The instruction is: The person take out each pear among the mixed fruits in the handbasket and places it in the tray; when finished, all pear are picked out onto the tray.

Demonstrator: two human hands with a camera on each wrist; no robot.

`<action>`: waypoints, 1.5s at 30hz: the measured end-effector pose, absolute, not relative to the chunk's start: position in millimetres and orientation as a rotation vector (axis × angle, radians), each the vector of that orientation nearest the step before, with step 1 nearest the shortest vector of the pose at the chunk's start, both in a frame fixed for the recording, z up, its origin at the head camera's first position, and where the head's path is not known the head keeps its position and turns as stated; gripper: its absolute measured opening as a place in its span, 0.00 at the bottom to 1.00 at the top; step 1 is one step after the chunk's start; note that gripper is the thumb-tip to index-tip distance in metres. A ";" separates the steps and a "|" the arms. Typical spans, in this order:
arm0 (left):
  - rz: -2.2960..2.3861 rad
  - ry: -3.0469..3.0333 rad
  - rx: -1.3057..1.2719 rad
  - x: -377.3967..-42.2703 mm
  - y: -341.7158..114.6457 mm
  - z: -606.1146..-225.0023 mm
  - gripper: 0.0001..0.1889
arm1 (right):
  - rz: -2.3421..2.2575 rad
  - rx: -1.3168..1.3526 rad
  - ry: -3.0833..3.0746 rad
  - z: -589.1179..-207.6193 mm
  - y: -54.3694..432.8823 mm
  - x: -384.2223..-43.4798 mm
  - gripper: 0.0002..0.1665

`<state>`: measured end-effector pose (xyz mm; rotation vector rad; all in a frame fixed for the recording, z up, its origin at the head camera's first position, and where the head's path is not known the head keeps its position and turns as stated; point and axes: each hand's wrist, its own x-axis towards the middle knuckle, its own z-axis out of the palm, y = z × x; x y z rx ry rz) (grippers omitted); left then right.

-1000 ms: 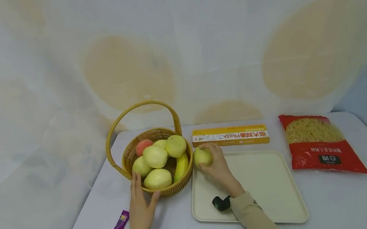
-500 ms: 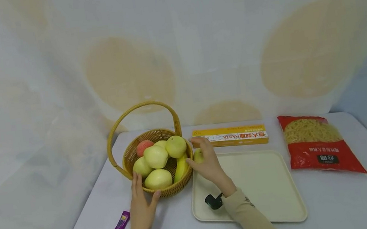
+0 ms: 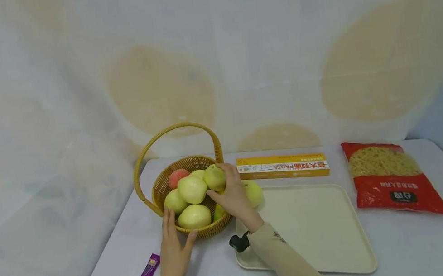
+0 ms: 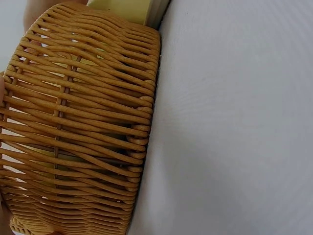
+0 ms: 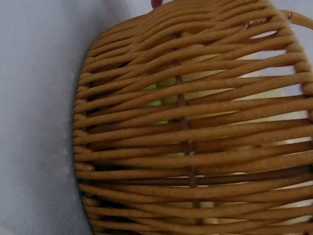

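In the head view my left hand (image 3: pixel 175 255) rests on the near left side of a wicker basket (image 3: pixel 205 232), its fingers and thumb spread along the rim. Over the right rim reaches my right hand (image 3: pixel 234 195), fingers and thumb round a yellow-green apple (image 3: pixel 214 178) at the top of the pile. Several other pale green fruits (image 3: pixel 192 189), a red peach-like fruit (image 3: pixel 178 178) and a mostly hidden yellow banana (image 3: pixel 218 212) share the basket. Another green apple (image 3: pixel 254 193) sits beside the basket, at the tray's far left corner. Both wrist views show mainly woven basket wall (image 4: pixel 78 122).
A cream tray (image 3: pixel 318 227) lies right of the basket. Behind it is a yellow pasta box (image 3: pixel 282 166), and a red bag of pasta (image 3: pixel 394 177) lies farther right. A small purple packet (image 3: pixel 150 268) is left of my left hand. A curtain backs the table.
My right hand has let go of the apple at the tray's far left corner and moved left to the apple in the basket. The released apple has shifted slightly right. My left hand stays at the rim.
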<state>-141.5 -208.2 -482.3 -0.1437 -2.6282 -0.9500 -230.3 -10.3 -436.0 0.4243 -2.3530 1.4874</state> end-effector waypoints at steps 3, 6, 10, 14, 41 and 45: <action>-0.932 -2.624 -0.154 -142.9 -207.7 -481.8 0.45 | 1.399 0.394 -2.398 -434.2 -13.6 -237.2 0.43; -0.935 -2.615 -0.167 -143.6 -207.2 -480.1 0.45 | 1.296 0.387 -2.448 -433.1 -15.9 -243.9 0.43; -0.950 -2.607 -0.172 -144.0 -205.9 -479.3 0.45 | 1.220 0.391 -2.475 -432.6 -16.2 -248.2 0.44; -0.972 -2.614 -0.161 -144.6 -202.8 -481.5 0.45 | 1.194 0.400 -2.454 -434.9 -12.3 -249.0 0.41; -0.971 -2.611 -0.135 -142.4 -208.4 -486.3 0.43 | 1.669 0.401 -2.096 -433.9 30.8 -203.3 0.41; -0.962 -2.620 -0.124 -143.7 -208.4 -489.0 0.44 | 1.684 0.378 -2.052 -437.0 40.0 -195.2 0.42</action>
